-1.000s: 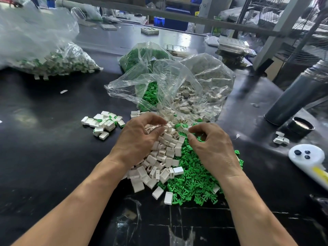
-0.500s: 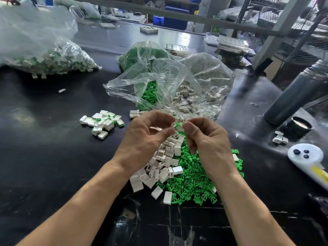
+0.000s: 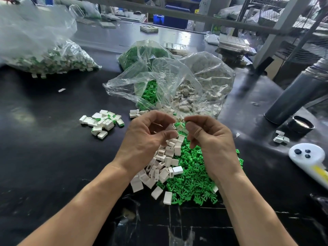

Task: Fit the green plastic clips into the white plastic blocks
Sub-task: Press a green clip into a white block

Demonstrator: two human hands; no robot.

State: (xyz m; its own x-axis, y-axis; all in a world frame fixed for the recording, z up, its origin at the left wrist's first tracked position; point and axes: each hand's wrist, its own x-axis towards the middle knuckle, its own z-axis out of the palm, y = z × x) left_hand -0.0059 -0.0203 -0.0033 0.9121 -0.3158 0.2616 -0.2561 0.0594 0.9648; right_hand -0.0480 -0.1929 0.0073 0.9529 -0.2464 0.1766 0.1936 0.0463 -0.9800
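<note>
at the centre of the frame the left hand [image 3: 143, 137] pinches a white block [image 3: 170, 127] between curled fingers and thumb, while the right hand [image 3: 209, 139] has its fingers curled at a small piece too hidden to make out. below them white blocks [image 3: 165, 167] and green clips [image 3: 193, 180] lie heaped on the black table [image 3: 44, 157], with finished pieces [image 3: 103, 122] at middle left.

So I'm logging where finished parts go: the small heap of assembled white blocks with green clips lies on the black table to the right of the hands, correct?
Not quite. The head view shows the small heap of assembled white blocks with green clips on the black table to the left of the left hand and right hand, not the right.
</note>
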